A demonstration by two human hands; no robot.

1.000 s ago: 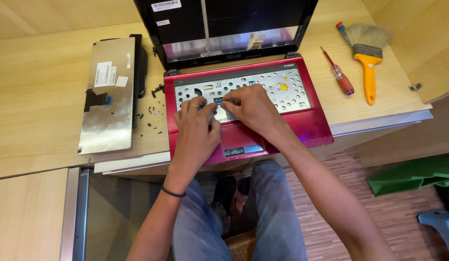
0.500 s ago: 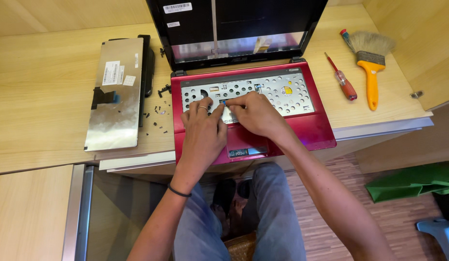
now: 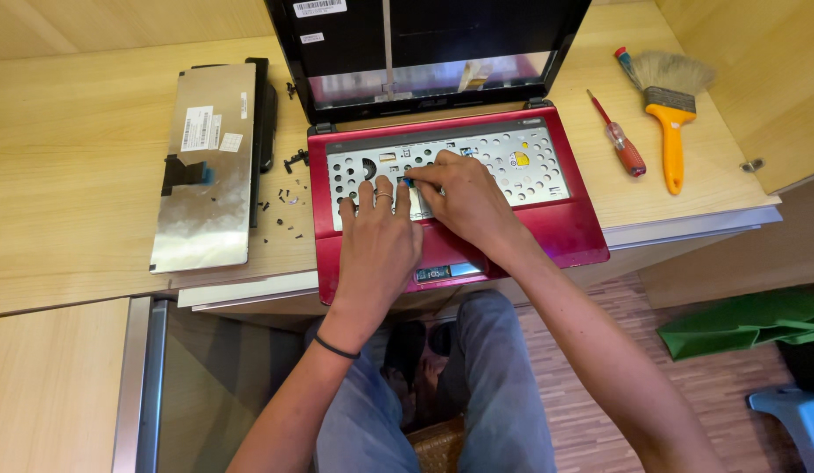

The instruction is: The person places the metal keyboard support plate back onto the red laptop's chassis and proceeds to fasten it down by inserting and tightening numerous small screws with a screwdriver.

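Hands met over red laptop (image 3: 512, 223) with keyboard removed, sitting open at front edge of pale wooden bench (image 3: 74, 175); left hand (image 3: 379, 241) lay flat, fingers together, pressed on perforated silver metal keyboard tray (image 3: 530, 162); right hand (image 3: 460, 197) pinched small blue tab (image 3: 408, 182) at tray's middle, likely a ribbon connector, too small to be sure; risk judged: hard or skewed pull could tear ribbon or snap its latch; left palm's weight could flex tray; detached grey keyboard (image 3: 205, 166) lay face down left of laptop, over a black bar; tiny black screws (image 3: 280, 206) were scattered loose between them, could roll off or get swept by a forearm; red-handled screwdriver (image 3: 619, 144) and orange-handled brush (image 3: 668, 109) lay right, well apart from both hands.
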